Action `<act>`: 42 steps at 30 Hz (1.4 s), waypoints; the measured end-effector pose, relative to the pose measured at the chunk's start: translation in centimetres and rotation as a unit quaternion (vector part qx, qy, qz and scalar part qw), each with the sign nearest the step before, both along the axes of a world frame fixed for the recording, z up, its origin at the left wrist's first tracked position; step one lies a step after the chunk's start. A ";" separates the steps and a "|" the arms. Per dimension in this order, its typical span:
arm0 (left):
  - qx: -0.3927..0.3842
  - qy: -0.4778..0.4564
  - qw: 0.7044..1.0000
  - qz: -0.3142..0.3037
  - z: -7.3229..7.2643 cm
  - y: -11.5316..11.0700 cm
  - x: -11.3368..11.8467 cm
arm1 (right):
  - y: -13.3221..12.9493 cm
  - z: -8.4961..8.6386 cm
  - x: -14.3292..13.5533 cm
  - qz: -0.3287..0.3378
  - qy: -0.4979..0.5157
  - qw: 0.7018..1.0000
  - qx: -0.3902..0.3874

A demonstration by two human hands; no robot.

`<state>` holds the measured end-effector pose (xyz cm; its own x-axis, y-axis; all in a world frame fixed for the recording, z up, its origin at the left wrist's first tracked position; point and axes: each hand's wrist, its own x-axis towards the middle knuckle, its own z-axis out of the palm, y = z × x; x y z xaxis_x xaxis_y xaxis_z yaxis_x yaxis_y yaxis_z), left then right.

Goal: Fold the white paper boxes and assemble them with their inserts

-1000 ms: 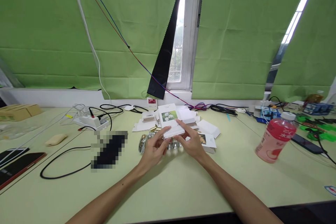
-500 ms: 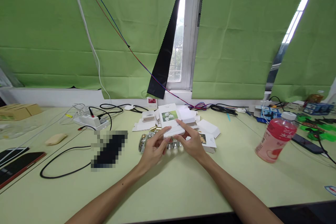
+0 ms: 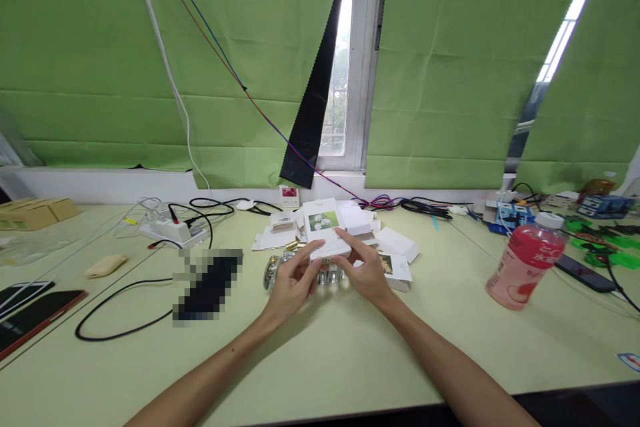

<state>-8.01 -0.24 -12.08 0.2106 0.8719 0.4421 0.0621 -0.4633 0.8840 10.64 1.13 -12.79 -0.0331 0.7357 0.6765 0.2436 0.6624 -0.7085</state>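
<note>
A white carton (image 3: 323,221) with a picture of white flowers is held between my two hands at the middle of the table. My left hand (image 3: 294,278) is closed on its near left side, thumb and fingers at the lower end. On the right edge, my right hand (image 3: 369,268) grips it with the fingers on its front and the thumb at the bottom. Just behind and under the hands lie several clear glass bottles (image 3: 273,273), partly hidden, with a gold cap (image 3: 292,245) among them. Several white cartons (image 3: 398,269) lie around them, some flattened or overlapping.
To the right stands a pink drink bottle (image 3: 525,261). A power strip (image 3: 173,232) with black cables lies at the left, near a pixelated dark object (image 3: 210,287) and phones (image 3: 43,320). Behind is a green blind (image 3: 450,80) along the window.
The near end of the carton looks slightly different between my fingers, with my left thumb shifted a little. Both hands otherwise stay in place on the carton.
</note>
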 end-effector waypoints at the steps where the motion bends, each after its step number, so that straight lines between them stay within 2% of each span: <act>1: 0.000 -0.004 1.000 0.000 0.0 0.0 0.0 | 0.0 0.0 0.0 0.007 0.004 1.000 -0.002; 6: 0.003 -0.016 1.000 0.004 0.1 0.2 0.0 | 0.1 -0.2 0.0 0.032 0.017 0.999 -0.017; 13: 0.001 -0.025 1.000 0.006 0.2 0.3 0.0 | 0.0 -0.1 0.0 0.034 0.022 0.999 -0.011; 24: 0.003 -0.022 0.999 0.027 0.1 0.3 0.1 | 0.1 -0.2 -0.1 0.006 0.003 1.000 0.020; 35: 0.013 -0.026 0.999 0.035 0.5 0.1 0.2 | -0.3 0.2 -0.2 -0.008 -0.015 1.000 0.009; 42: 0.005 -0.022 0.999 0.041 0.0 0.3 -0.1 | -0.3 0.3 0.2 -0.013 -0.039 0.999 0.020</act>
